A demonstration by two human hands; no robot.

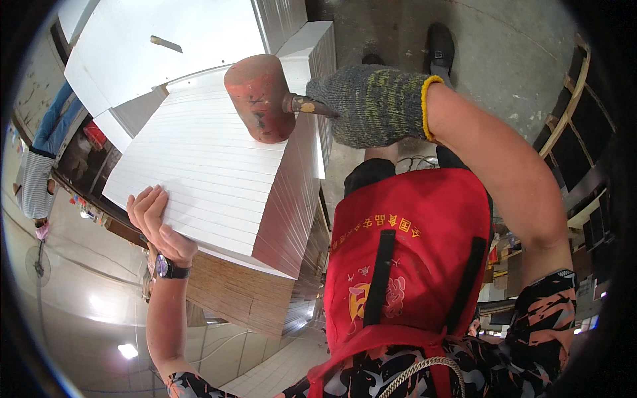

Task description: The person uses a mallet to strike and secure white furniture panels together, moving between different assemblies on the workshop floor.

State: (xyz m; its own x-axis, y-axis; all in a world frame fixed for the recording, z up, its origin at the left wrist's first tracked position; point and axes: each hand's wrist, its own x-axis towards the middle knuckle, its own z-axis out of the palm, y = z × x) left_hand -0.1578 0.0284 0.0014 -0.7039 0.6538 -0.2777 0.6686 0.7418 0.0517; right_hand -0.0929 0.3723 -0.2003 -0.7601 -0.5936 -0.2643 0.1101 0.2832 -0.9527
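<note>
My right hand (375, 106), in a dark grey and yellow-green knit glove with a yellow cuff, is closed around the short handle of a red mallet (260, 99). The scuffed mallet head is over the far right part of a stack of white boards (206, 159); whether it touches them I cannot tell. Bare and wearing a dark wristwatch (171, 267), my left hand (159, 222) lies with fingers extended against the near left edge of that stack. Many thin, parallel edges show along the stack's face and side.
Beyond the stack lie more white panels (179, 40), with a small stick-like piece (166, 44) on top. Brown boards (239, 295) are below the stack. A person in a striped top (36, 179) stands at far left. Dark racks (584, 113) line the right side.
</note>
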